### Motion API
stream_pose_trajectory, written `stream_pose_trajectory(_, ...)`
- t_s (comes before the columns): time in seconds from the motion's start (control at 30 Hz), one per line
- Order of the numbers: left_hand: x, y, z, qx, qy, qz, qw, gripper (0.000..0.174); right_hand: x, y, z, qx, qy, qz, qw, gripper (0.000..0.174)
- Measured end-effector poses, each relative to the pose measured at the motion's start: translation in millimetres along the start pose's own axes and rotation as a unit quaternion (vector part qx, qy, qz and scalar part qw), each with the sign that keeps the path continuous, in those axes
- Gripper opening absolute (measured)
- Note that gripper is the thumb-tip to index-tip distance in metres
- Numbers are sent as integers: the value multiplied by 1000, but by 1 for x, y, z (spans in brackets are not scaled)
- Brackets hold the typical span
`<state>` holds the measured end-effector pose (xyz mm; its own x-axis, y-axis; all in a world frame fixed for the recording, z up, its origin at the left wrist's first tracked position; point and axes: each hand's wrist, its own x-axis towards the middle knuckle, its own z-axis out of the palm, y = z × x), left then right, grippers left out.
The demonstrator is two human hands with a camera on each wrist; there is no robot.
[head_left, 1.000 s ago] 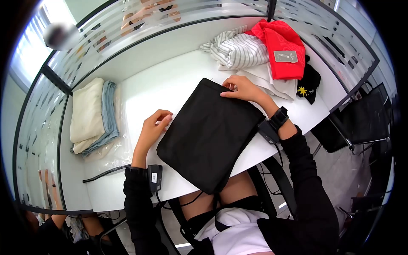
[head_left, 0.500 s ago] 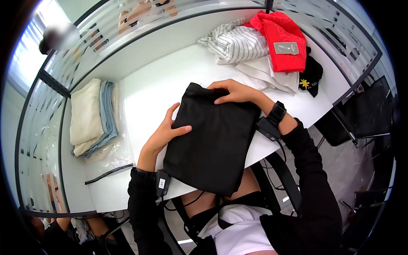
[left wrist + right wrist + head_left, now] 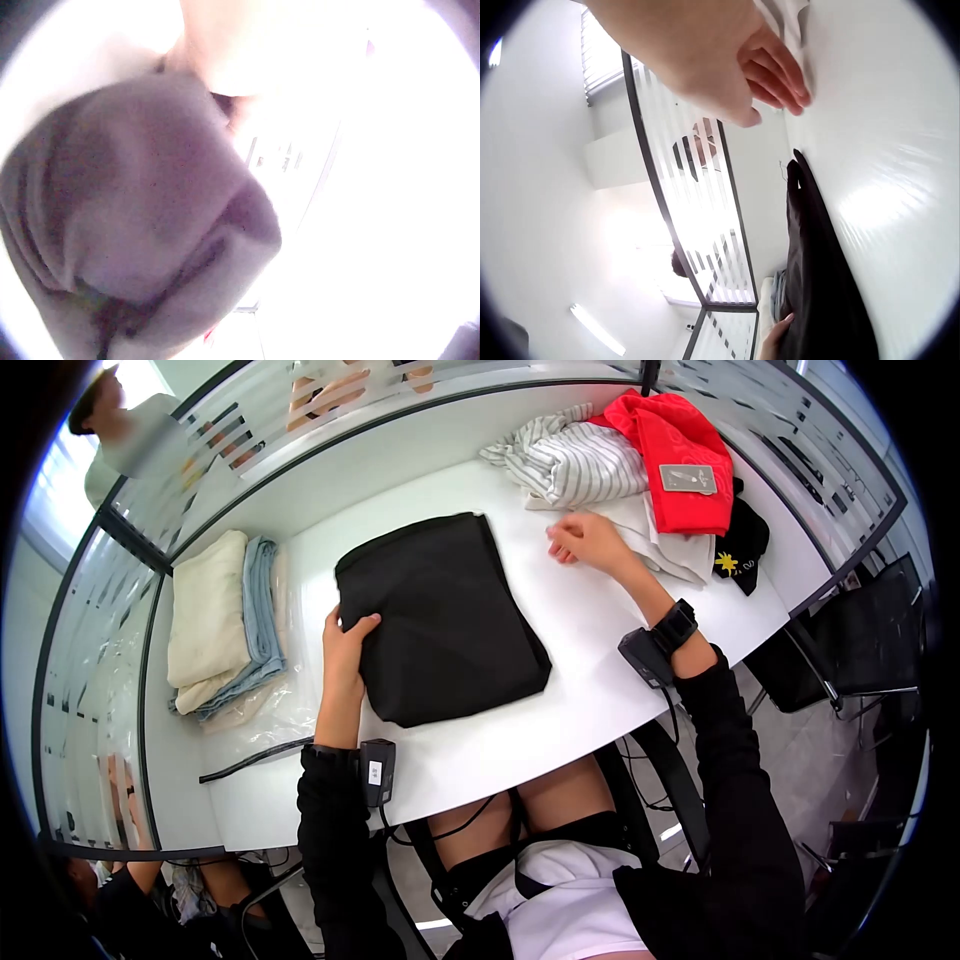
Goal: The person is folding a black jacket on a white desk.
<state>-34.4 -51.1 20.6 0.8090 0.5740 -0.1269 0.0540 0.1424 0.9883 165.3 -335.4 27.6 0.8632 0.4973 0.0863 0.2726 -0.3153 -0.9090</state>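
Right now my left hand [image 3: 345, 645] pinches the left edge of the black garment [image 3: 440, 620], thumb on top and fingers under as far as I can see. The garment is folded into a flat rectangle. It lies mid-desk [image 3: 600, 680], nearer the far edge than the near one, slightly skewed to the edges. The left wrist view is washed out, just grey cloth close to the lens, so no better read on the grip there.

My right hand [image 3: 585, 540] is off the garment and released, fingers loosely curled, holding nothing. It sits on bare desk right of the garment, just beside the white piece [image 3: 672, 555] at the foot of the heap. The right wrist view agrees: fingertips [image 3: 791, 94] at the desk surface, garment apart from them.

The heap is at the far right corner: striped shirt [image 3: 580, 460], red top [image 3: 680, 455], black piece with a yellow print [image 3: 738, 545]. The stack [image 3: 220, 620] is at the left end, cream over blue, on clear plastic.

My read on the step: folding is done and the garment is going left toward the stack. The next move calls for a slide or lift that keeps the fold shut. The grip is on one edge only, so loose layers could drag. The right hand is well placed for the heap.
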Motion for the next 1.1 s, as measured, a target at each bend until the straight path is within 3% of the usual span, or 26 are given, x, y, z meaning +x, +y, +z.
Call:
stream_pose_trajectory(0.07,3,6,-5,-73,-32,-72,994,53,0,0,7,76,-66,27,995,29)
stream_pose_trajectory(0.1,0,8,-5,-88,-55,-81,991,47,-3,-4,7,108,-119,49,986,34)
stream_pose_trajectory(0.2,-6,12,0,-98,-117,-63,986,44,-12,-19,18,230,-162,103,954,41)
stream_pose_trajectory(0.37,-16,16,4,-148,-146,-132,969,31,-21,-33,29,354,-243,180,885,32)
stream_pose_trajectory(0.5,-10,12,3,-130,-195,-185,954,42,-23,-31,33,329,-261,222,880,34)
stream_pose_trajectory(0.67,-15,11,11,-100,-224,-194,950,45,-23,-35,40,256,-271,254,892,40)
stream_pose_trajectory(0.77,-17,12,15,-83,-233,-183,951,47,-29,-37,47,218,-253,194,923,44)
stream_pose_trajectory(0.87,-16,11,16,-64,-225,-175,956,47,-32,-33,54,144,-239,54,959,50)
stream_pose_trajectory(0.9,-15,11,16,-58,-221,-169,959,47,-35,-35,56,207,-230,69,948,53)
stream_pose_trajectory(1.03,-15,10,18,-63,-199,-158,965,48,-27,-25,55,263,-257,24,930,58)
stream_pose_trajectory(1.1,-14,7,16,-74,-173,-140,972,46,-25,-24,55,287,-233,3,929,53)
